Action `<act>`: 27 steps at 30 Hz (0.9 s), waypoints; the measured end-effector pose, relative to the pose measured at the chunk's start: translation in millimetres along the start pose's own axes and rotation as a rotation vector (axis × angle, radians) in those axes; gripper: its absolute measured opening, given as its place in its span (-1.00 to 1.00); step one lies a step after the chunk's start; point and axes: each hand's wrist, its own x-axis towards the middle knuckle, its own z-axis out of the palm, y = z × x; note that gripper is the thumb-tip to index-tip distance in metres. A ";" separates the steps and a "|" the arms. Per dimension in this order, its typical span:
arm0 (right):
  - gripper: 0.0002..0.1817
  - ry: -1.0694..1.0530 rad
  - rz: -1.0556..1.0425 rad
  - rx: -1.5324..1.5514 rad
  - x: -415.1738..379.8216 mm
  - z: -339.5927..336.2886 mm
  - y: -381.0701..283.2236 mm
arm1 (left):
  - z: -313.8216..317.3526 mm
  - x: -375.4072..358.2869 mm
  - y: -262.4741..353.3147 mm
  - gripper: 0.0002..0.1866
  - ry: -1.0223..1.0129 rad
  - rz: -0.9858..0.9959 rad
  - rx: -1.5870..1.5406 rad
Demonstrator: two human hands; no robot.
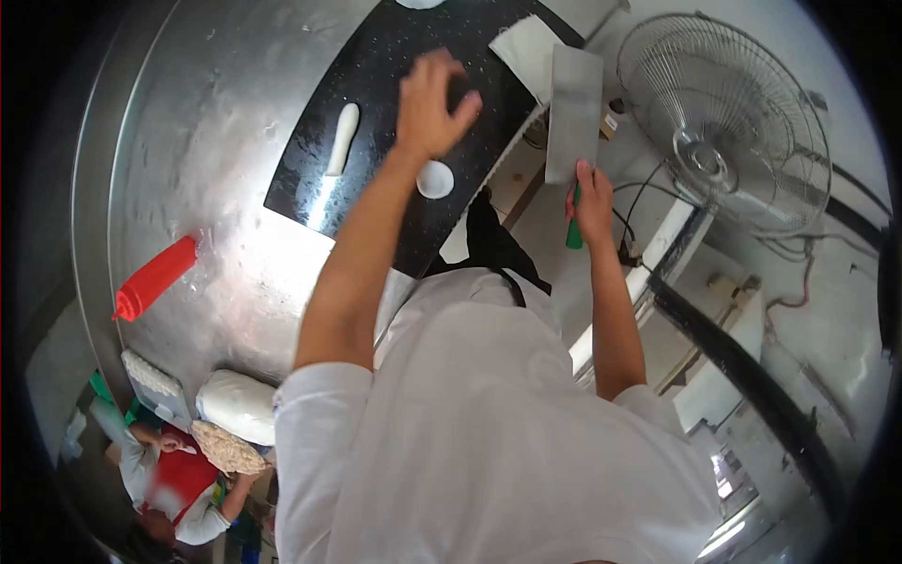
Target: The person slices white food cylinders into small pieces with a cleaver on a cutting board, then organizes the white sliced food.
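My right hand (592,205) is wrapped round the green handle of a cleaver (574,113), its broad blade raised beyond the counter's edge, near the fan. Over the black speckled board (301,174), my left hand (432,103) holds nothing, its fingers spread and slightly blurred. A white roll of dough (345,139) lies on the board to the left of that hand. Close by my left wrist is a small round white piece (435,180), looking like a flat dough disc. A folded whitish cloth (528,54) rests at the board's right edge.
On the steel table (207,122) lies a red squeeze bottle (155,278). At lower left, a person in a red apron (178,479) works beside a white bag (237,406) and a tan lumpy mass (228,447). A wire-guarded fan (719,122) stands to the right.
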 end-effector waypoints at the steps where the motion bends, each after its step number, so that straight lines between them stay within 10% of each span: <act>1: -0.52 0.028 0.015 0.032 -18.1 -3.7 11.9 | -6.5 15.8 9.0 -0.31 0.069 -0.026 -0.014; 3: -0.54 0.061 0.071 0.016 -68.2 -14.6 35.9 | -12.9 30.7 33.2 -0.27 0.195 -0.090 -0.044; 7: -0.50 0.033 0.133 -0.087 -116.9 -16.7 65.6 | 13.2 -73.5 46.6 -0.09 -0.227 0.113 0.558; 11: -0.44 -0.114 0.113 -0.258 -119.1 -4.6 51.4 | -0.3 -48.2 24.4 -0.10 0.065 -0.017 0.081; 14: -0.43 -0.300 -0.319 -0.347 -81.4 25.9 52.8 | -26.6 -33.7 24.2 -0.15 0.252 -0.028 0.000; 18: -0.40 -0.646 -0.264 -0.449 -34.0 68.1 50.2 | -24.6 -102.2 48.6 0.08 -0.412 -0.070 0.712; 27: -0.23 -0.590 -0.239 -0.698 -10.8 74.6 6.8 | -4.0 -46.4 24.9 0.18 -0.369 -0.010 0.717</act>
